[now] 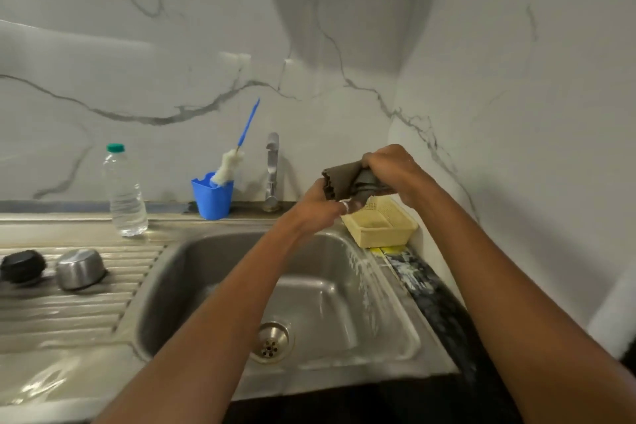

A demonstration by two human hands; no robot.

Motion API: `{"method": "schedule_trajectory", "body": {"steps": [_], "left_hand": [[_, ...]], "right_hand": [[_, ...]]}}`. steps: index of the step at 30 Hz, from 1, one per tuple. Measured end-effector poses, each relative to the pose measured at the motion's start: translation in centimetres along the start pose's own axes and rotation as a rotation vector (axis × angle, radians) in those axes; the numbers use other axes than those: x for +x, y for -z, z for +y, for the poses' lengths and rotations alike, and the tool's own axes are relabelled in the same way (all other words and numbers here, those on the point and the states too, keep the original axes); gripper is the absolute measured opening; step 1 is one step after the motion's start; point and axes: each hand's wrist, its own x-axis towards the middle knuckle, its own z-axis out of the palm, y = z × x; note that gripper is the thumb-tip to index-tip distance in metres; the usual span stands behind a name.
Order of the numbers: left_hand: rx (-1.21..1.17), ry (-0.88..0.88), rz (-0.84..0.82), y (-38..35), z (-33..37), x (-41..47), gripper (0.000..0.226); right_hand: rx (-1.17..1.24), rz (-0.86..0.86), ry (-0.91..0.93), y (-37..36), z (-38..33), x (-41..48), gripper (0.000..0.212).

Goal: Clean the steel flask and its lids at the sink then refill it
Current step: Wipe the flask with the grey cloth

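pinches crumpled dark brown cloth [339, 179] in left hand [321, 205], clasps cloth-wrapped dark grey piece [367, 182] in right hand [395, 167], over steel sink [206, 272].

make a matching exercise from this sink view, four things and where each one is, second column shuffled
Things:
1. steel cap
2. bottle brush
3. brown cloth
4. cream basket

Places:
a. gripped by the left hand and right hand
b. on the ribbed drainboard
c. standing in the blue cup
d. at the back right corner of the sink

Pairs: 1-b, 2-c, 3-a, 4-d
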Motion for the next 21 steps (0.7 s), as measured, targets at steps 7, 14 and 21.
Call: {"method": "schedule_trajectory", "body": {"steps": [7,14,21], "left_hand": [[-0.143,0.147,0.107,2.9,-2.2,-9.2,0.039],[-0.271,0.268,0.205,5.0,-3.1,-14.2,0.032],[-0.318,0.277,0.282,6.9,-2.3,-14.2,0.052]], "right_hand": [[0.331,-0.219,-0.293,-3.5,0.7,-7.7,0.005],[0.549,-0.528,-0.290,-7.2,3.1,-12.6,0.041],[0.477,-0.663,-0.207,-8.7,3.7,-13.7,0.033]]}}
